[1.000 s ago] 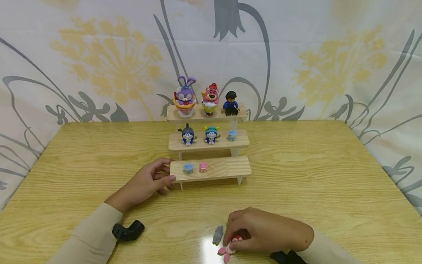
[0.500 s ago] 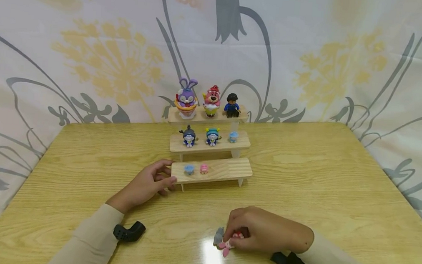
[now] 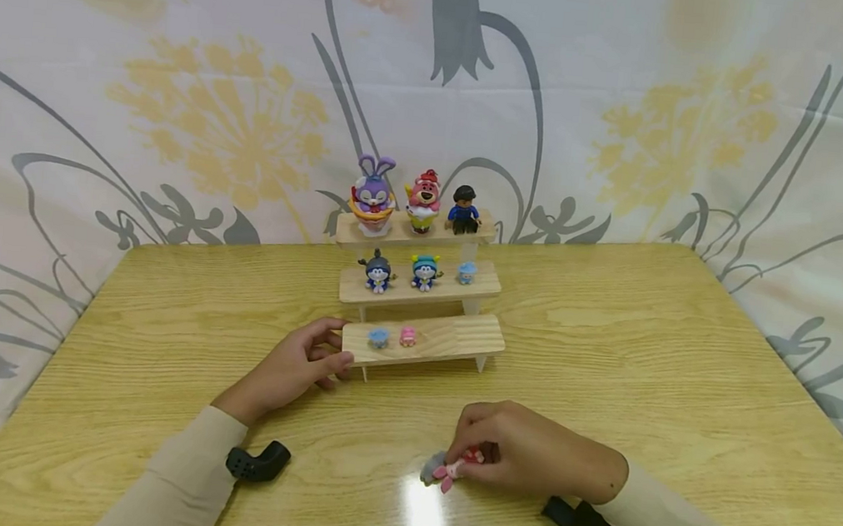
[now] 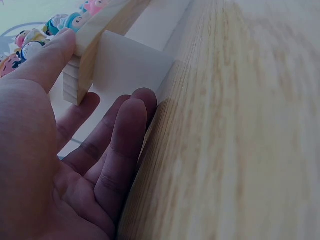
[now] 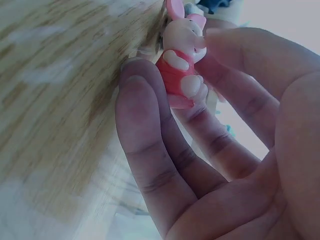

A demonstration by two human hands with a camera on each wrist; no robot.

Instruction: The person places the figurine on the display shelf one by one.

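Observation:
My right hand (image 3: 526,448) pinches a pink piglet figurine (image 5: 179,65) in a red outfit, just over the table, its pink ears pointing away from the palm. Right beside it on the table lies a small grey figurine (image 3: 434,468), partly hidden by the piglet. My left hand (image 3: 299,367) holds the left end of the wooden display stand's lowest shelf (image 3: 460,341). In the left wrist view its thumb (image 4: 59,52) lies on the board's edge and the other fingers are below. A blue-hatted figurine (image 3: 379,339) and a small pink figurine (image 3: 407,337) stand on that shelf.
The middle shelf (image 3: 344,291) bears two dark blue figurines (image 3: 379,273) and a light blue one (image 3: 466,274). On the top shelf (image 3: 394,235) stand a purple rabbit (image 3: 373,196), a pink bear (image 3: 423,202) and a dark-haired toy person (image 3: 464,211). A patterned cloth (image 3: 254,115) hangs behind.
My right hand has moved slightly away from me with the piglet, which now overlaps the grey figurine. The grey figurine has tilted a little. My left hand stays at the shelf end.

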